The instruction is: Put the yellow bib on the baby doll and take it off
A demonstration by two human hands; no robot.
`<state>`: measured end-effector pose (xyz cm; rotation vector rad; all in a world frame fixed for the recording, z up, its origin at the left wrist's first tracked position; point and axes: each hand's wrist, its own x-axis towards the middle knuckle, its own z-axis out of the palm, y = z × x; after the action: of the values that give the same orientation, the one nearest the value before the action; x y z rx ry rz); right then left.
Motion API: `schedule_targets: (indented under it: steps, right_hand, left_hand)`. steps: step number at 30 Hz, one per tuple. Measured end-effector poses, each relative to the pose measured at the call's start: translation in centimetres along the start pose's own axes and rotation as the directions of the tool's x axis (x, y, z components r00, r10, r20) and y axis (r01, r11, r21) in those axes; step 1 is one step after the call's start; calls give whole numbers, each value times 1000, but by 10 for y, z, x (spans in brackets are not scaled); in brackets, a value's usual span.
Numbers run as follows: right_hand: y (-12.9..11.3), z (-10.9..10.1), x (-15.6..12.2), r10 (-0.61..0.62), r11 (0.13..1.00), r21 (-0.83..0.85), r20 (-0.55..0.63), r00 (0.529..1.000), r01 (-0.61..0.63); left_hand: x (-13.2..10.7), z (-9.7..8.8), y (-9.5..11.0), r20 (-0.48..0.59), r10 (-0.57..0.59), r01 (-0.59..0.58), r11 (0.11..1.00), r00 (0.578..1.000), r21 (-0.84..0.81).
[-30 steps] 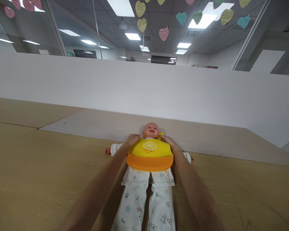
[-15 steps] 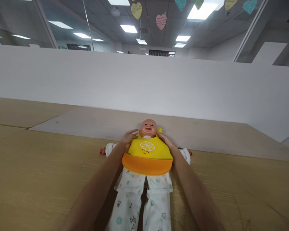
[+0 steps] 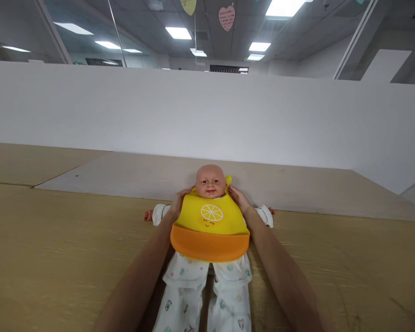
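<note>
A baby doll [image 3: 210, 180] lies on its back, its head tipped up, in white printed clothes [image 3: 224, 299]. Over its chest spreads a yellow bib [image 3: 190, 212] with a lemon slice drawing and an orange pocket [image 3: 210, 244]. My left hand [image 3: 180, 202] is closed at the bib's upper left edge, beside the doll's neck, with its fingertips hidden behind. On the other side, my right hand [image 3: 238, 198] is closed at the bib's upper right edge. A yellow strap end [image 3: 228, 180] sticks up there next to the doll's head.
The doll rests on a wooden surface [image 3: 72, 244]. Behind it run a pale board [image 3: 141, 170] and a low white wall [image 3: 193, 115] topped by glass. A pink paper heart [image 3: 227, 18] hangs on the glass.
The doll's head has tipped up and forward. The bib looks larger and its pocket sits lower in view. My left hand's fingers, stretched out before, have slipped behind the bib's edge.
</note>
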<state>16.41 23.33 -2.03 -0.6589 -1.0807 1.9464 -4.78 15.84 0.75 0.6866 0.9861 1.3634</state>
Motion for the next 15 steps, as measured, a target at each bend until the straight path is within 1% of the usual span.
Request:
schedule_targets:
  steps: [2,4,7,9,11,13,15]
  right_hand:
    - [0,-1,-1,-21,999,27,12,1000,20]
    - [2,-3,0,-18,997,69,36,999,16]
    - [3,-5,0,-3,993,119,75,997,-6]
    - [2,-5,-1,-3,993,116,87,996,-7]
    - [1,-3,-3,-9,996,92,62,998,3]
    - [-1,1,-5,-6,998,55,18,1000,5]
    - [-3,5,-8,21,1000,3,-14,1000,-21]
  left_hand:
    - [-3,0,1,3,-37,36,997,999,68]
    - [-4,-1,0,-2,-40,40,990,999,134]
    - [-6,-5,-2,6,20,-21,977,1000,212]
    - [-8,-6,-3,30,43,-49,967,999,251]
    - [-10,-5,-3,24,43,-49,950,999,307]
    - [-13,-2,-3,-10,50,-43,929,999,366]
    - [-17,2,-2,-44,61,-38,913,997,406]
